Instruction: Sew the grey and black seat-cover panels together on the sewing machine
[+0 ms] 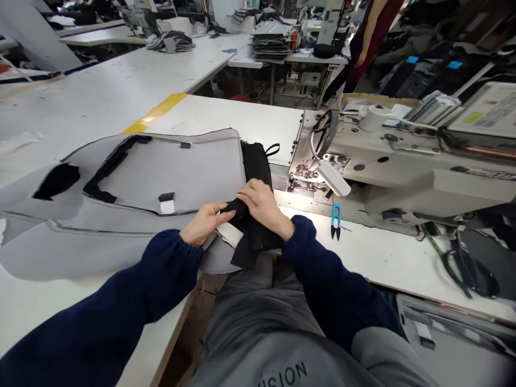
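A large grey fabric cover (pixel 193 172) with black trim lies flat on the white table, reaching far to the left. Along its right end runs a black fabric panel (pixel 258 161) with a thin loop at its far corner. My left hand (pixel 205 221) pinches the near edge of the black panel between thumb and fingers. Right beside it, my right hand (pixel 260 201) is closed on the same black fabric from above. A white strip (pixel 229 234) and a loose black flap hang below my hands toward my lap. Folds hide the fingertips in part.
An industrial sewing machine (pixel 403 156) with a lit lamp (pixel 334 177) stands at the right. Blue thread snips (pixel 336 220) lie in front of it. Yellow tape (pixel 155 113) marks the table. Stacked dark pieces (pixel 269 45) lie further back, where another person (pixel 368 43) stands.
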Available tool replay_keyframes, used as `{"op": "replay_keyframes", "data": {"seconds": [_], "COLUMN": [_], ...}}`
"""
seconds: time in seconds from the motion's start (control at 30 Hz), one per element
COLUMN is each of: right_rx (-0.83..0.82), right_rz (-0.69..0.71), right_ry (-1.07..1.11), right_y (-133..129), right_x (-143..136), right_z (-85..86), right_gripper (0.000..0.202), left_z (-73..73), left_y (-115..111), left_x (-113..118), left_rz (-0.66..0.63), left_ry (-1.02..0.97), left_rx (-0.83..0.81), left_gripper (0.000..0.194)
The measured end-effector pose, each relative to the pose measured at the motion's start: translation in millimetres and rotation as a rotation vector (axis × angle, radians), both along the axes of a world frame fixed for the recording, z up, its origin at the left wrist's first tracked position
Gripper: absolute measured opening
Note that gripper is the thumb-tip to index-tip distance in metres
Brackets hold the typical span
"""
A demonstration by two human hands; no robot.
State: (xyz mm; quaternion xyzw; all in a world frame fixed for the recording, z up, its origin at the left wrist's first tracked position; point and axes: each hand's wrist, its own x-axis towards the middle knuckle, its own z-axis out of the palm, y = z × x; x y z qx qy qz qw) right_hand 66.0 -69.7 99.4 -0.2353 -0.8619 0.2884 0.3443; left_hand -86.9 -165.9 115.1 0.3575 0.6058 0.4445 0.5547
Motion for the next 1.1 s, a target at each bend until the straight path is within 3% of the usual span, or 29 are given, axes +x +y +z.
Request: {"op": "replay_keyframes", "data": {"seconds": [0.1, 0.2, 0.27, 0.33, 0.47, 0.57, 0.77, 0.83, 0.9, 0.93, 0.97, 1.0, 1.1], "right_rx": [0.302, 0.558, 0.563, 0.455, 0.269, 0.209, 0.157, 0.239, 0.323, 0.352, 0.371, 0.381, 0.422], "right_rz": [-0.255, -0.639, -0.829, -0.826, -0.602, -0.551, -0.57, -0.67, -0.818, -0.824, -0.748, -0.567, 0.08], "right_ry": [0.159, 0.236, 0.116, -0.052, -0.063, 0.018, 0.008, 0.103, 0.3, 0.379, 0.409, 0.358, -0.073], "right_y": [-12, -11, 1, 15, 29, 27, 24, 16, -2, -13, -25, -36, -60], "right_x": [64, 130, 163, 181, 183, 173, 175, 177, 170, 160, 147, 130, 68], "right_z": [15.1, 24.6, 24.4, 19.9, 11.1, 11.7, 20.4, 23.9, 25.7, 25.3, 23.7, 21.1, 8.6], "right_gripper": [0.026, 0.025, 0.033, 0.042, 0.047, 0.045, 0.046, 0.041, 0.029, 0.024, 0.022, 0.022, 0.024], "left_z": [-2.5, -3.5, -2.0, 0.4, 1.6, -2.6, -6.9, -3.4, 1.8, 4.6, 7.4, 10.0, 15.5], "left_y": [7, 13, 16, 17, 11, 2, -11, -17, -24, -28, -32, -37, -49], "left_x": [2, 4, 6, 9, 12, 13, 14, 12, 8, 5, 2, -1, -8], "left_rz": [0.078, 0.108, 0.117, 0.116, 0.097, 0.028, -0.208, -0.21, -0.15, -0.097, -0.03, 0.049, 0.324], "left_ry": [-0.063, -0.081, -0.081, -0.075, -0.024, 0.124, 0.725, 0.771, 0.698, 0.641, 0.584, 0.536, 0.476], "left_rx": [-0.036, -0.028, 0.003, 0.035, 0.071, 0.118, 0.09, 0.122, 0.165, 0.183, 0.198, 0.215, 0.318], "left_gripper": [0.04, 0.039, 0.041, 0.042, 0.041, 0.041, 0.03, 0.027, 0.03, 0.032, 0.033, 0.034, 0.033]}}
